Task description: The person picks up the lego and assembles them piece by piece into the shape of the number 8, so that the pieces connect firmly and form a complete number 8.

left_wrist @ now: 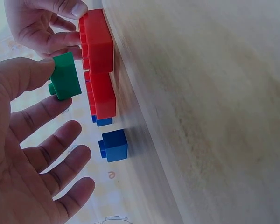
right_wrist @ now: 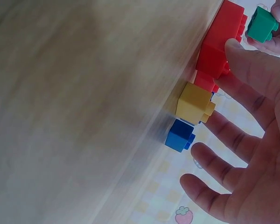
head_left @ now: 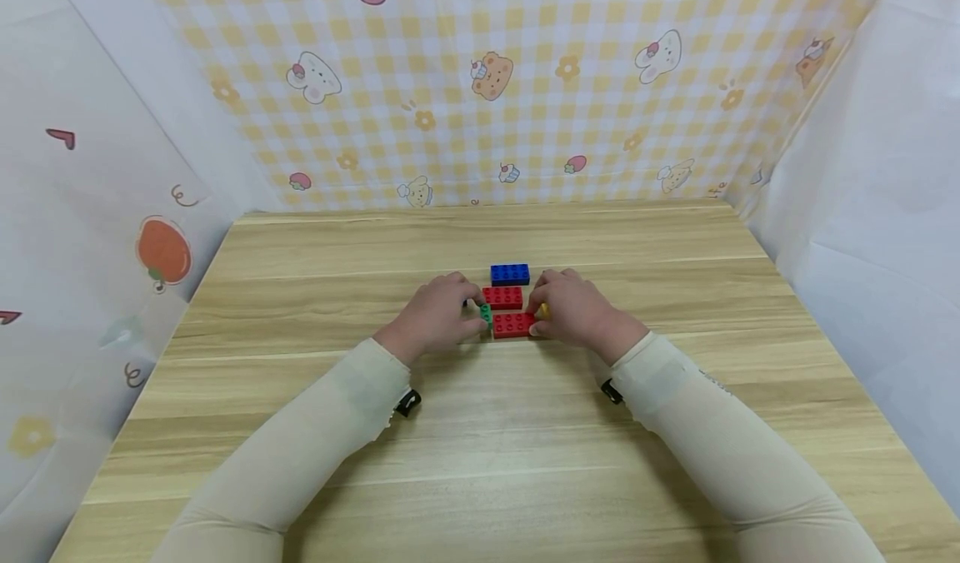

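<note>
Between thumb and index finger, my left hand pinches a small green brick, held above the table in the left wrist view. My right hand grips the right end of the front red brick with thumb and index finger. A second red brick lies just behind it, and a long blue brick lies farther back. Near the right fingers is a yellow brick, with a small blue brick beyond it. Another small blue brick stands by the left fingers, mostly hidden in the head view.
The bricks stand on a wood-grain table. A yellow checked cloth with cartoon prints hangs along the back edge. White sheets close off both sides.
</note>
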{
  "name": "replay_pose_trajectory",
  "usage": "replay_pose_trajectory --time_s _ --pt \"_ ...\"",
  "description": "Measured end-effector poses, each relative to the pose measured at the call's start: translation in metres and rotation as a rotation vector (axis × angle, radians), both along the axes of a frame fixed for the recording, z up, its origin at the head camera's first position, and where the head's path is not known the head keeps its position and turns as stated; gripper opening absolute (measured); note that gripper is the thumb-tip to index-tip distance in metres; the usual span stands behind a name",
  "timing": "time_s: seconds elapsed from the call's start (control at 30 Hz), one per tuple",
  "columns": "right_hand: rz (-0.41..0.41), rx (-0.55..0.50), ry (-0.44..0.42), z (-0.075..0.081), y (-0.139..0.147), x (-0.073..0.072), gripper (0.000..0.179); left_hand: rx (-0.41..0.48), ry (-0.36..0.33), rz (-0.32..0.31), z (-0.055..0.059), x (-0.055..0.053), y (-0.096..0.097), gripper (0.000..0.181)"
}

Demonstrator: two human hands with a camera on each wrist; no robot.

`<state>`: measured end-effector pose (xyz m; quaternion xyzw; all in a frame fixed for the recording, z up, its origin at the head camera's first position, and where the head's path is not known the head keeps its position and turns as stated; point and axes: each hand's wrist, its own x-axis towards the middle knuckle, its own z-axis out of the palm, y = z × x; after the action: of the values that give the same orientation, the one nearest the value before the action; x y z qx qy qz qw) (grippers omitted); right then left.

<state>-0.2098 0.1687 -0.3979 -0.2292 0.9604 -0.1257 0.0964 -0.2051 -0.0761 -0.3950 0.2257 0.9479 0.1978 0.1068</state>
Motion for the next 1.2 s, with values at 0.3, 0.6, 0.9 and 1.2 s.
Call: replay_pose_trajectory --time_s 0.3,0.6,0.9,1.2 --pt "-0.003 0.007 -0.004 -0.0002 0.0001 -0.0002 0.016 0.003 -0.02 0.007 0.0011 -0.0003 0.0031 0.032" --pt "0.005 0.0 0.009 -0.0015 0.001 -0.0009 0.015 0.024 -0.021 -0.001 -0.0012 -0.0003 0.0057 0.026" --pt "0.003 -0.004 0.009 -0.0029 0.0014 -0.0016 0.016 0.029 -0.014 -0.013 -0.002 -0.001 0.0071 0.026" --pt "0.003 0.002 0.006 -0.0025 0.0016 -0.0014 0.018 0.011 -0.016 -0.01 -0.0014 -0.0014 0.0095 0.03"
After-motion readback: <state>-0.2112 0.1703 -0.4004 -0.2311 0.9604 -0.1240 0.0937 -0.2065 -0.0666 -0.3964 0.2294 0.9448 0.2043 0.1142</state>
